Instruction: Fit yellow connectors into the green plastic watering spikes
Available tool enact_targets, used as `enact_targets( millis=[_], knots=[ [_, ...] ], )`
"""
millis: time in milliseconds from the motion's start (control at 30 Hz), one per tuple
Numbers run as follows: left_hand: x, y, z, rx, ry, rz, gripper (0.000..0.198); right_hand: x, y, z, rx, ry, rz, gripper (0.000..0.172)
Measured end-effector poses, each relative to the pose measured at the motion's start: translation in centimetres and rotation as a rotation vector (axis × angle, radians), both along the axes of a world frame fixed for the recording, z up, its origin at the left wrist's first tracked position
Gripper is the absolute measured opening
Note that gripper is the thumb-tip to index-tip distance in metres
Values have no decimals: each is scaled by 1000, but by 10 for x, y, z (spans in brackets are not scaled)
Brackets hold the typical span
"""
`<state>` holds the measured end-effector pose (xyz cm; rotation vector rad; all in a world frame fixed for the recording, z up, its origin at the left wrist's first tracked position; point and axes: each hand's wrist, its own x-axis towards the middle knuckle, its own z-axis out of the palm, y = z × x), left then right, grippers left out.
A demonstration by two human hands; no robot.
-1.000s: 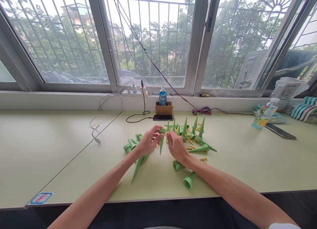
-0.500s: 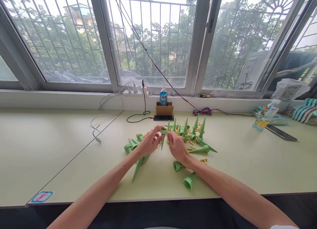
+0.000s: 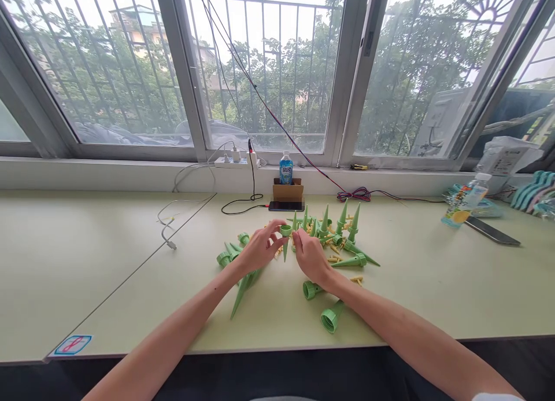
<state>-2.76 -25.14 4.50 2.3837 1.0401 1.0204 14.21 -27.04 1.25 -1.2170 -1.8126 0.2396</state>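
My left hand (image 3: 258, 250) pinches the round top of a green plastic cone spike (image 3: 285, 236), which points down above the pale green table (image 3: 433, 285). My right hand (image 3: 309, 254) is closed right beside the spike's cap, fingers pressed together at it; what they hold is hidden. Behind the hands several green spikes (image 3: 342, 221) stand upright among small yellow parts (image 3: 333, 249). More spikes lie flat left of my left hand (image 3: 228, 256) and by my right wrist (image 3: 330, 317).
A phone (image 3: 285, 206) leans on a small cardboard box (image 3: 288, 190) with a blue-label bottle (image 3: 285, 170) behind it on the sill. Cables and a power strip (image 3: 236, 161) run at the back. A drink bottle (image 3: 463, 201) and a dark flat tool (image 3: 492, 232) lie far right.
The spike between my hands has tipped slightly and sits a little higher; both hands stay almost where they were.
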Motion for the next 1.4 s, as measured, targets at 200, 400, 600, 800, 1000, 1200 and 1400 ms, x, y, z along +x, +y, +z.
enact_targets(
  millis=[200, 400, 600, 800, 1000, 1200, 1400],
  knots=[
    [1, -1, 1, 5, -18, 3, 28, -1, 0, -1, -1, -2, 1, 36],
    [1, 2, -3, 47, -69, -8, 27, 0, -1, 0, -20, 17, 11, 36],
    [3, 0, -2, -101, -142, -47, 33, -2, -1, 0, 2, 50, 26, 36],
    [1, -7, 4, -278, -239, -132, 42, -4, -2, 0, 38, 30, 20, 36],
    [3, -4, 4, -440, -398, -149, 58, -5, -5, 1, 36, 15, 46, 36],
    [6, -4, 6, -519, -437, -96, 52, -5, -4, -3, 27, -10, 49, 37],
    [5, -5, 8, -530, -408, -110, 47, -4, -3, -2, 31, -10, 57, 37]
  ],
)
